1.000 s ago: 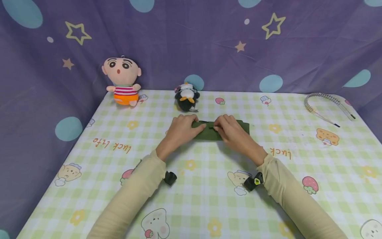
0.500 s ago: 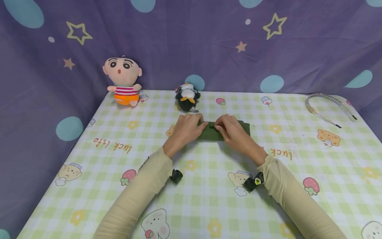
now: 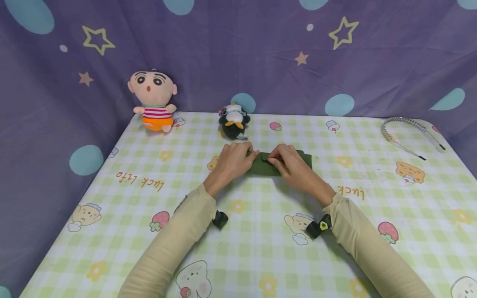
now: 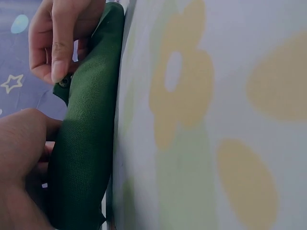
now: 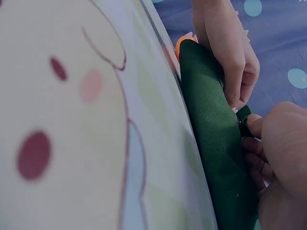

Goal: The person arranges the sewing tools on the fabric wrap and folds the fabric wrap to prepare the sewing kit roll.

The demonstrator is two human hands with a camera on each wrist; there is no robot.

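A dark green fabric pouch, long and flat, lies on the table below both hands. A small strap tab with a metal snap stud sticks up from its far edge. My right hand pinches this tab between thumb and fingertips. My left hand grips the pouch's top edge at the left part, its thumb close to the tab. In the left wrist view, the fabric hides some of the left fingers. The pouch's far side is out of sight.
A penguin plush sits just behind the pouch, and a boy doll stands at the back left corner. At the back right lies a headband. A checkered cloth covers the table, with a purple curtain behind.
My left hand has slid right along the pouch, closer to the right hand, and stayed there over the last half second. The right hand keeps pinching the tab, barely shifting.
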